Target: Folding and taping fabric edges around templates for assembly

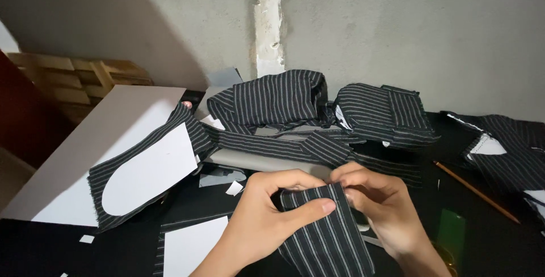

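Note:
My left hand [267,217] and my right hand [377,206] both pinch the top edge of a small black piece of fabric with white pinstripes [326,237], held just above the black table [45,248]. The left thumb lies across the piece's upper left corner. The right fingers curl over its upper right corner. The fabric hangs down between my wrists.
Several folded and loose striped fabric pieces [284,103] are piled behind my hands by the grey wall. A white rounded paper pattern [150,172] lies on a striped strip at left, beside a white board [108,135]. A pencil [477,192] and green object [451,231] lie at right.

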